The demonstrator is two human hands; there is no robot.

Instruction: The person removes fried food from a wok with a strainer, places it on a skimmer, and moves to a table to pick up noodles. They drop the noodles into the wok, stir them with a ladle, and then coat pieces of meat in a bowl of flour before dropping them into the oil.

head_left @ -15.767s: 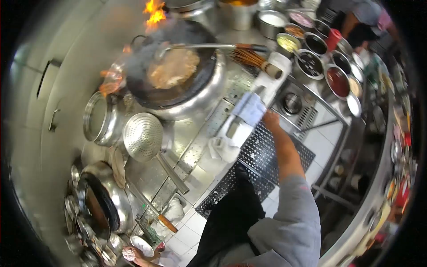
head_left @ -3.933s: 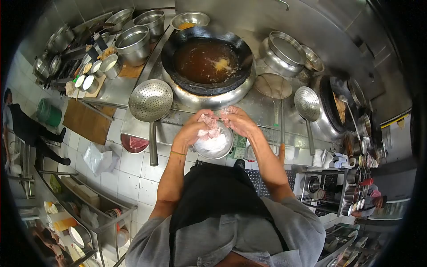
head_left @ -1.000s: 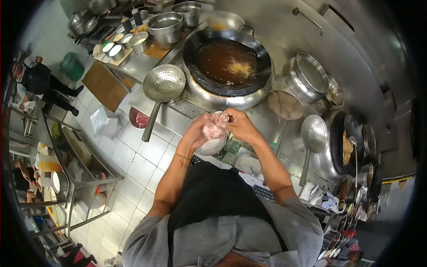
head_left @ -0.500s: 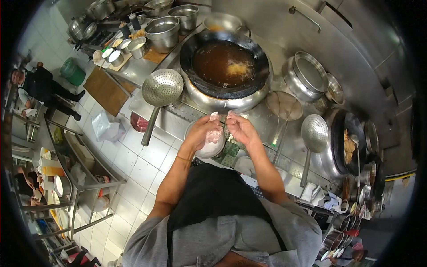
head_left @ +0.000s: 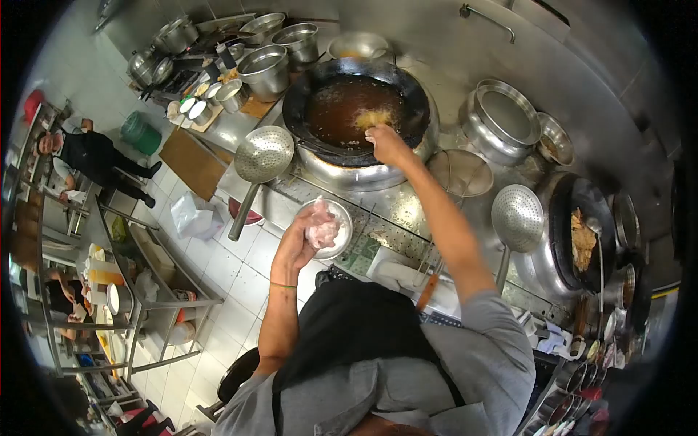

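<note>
My left hand [head_left: 291,247] is closed around a pale pink lump of raw meat [head_left: 322,231]. It holds the meat over a metal bowl of white powder [head_left: 342,245]. My right hand [head_left: 392,147] reaches over the near rim of a black wok [head_left: 294,116], fingers pinched together. A small whitish piece [head_left: 371,135] shows at the fingertips, and it looks like coated meat. Brown oil [head_left: 338,109] fills the wok, with golden frying pieces [head_left: 371,118] floating just beyond my fingers.
A perforated ladle [head_left: 264,155] lies left of the wok; another [head_left: 517,216] lies right, near a wire strainer [head_left: 460,173]. A second wok [head_left: 582,192] holds fried food [head_left: 583,243]. Metal pots [head_left: 263,71] stand behind. A person [head_left: 94,154] stands at far left.
My right hand has left my left hand and moved forward over the wok. The left hand has shifted left and lower, keeping the meat. The head view has turned slightly.
</note>
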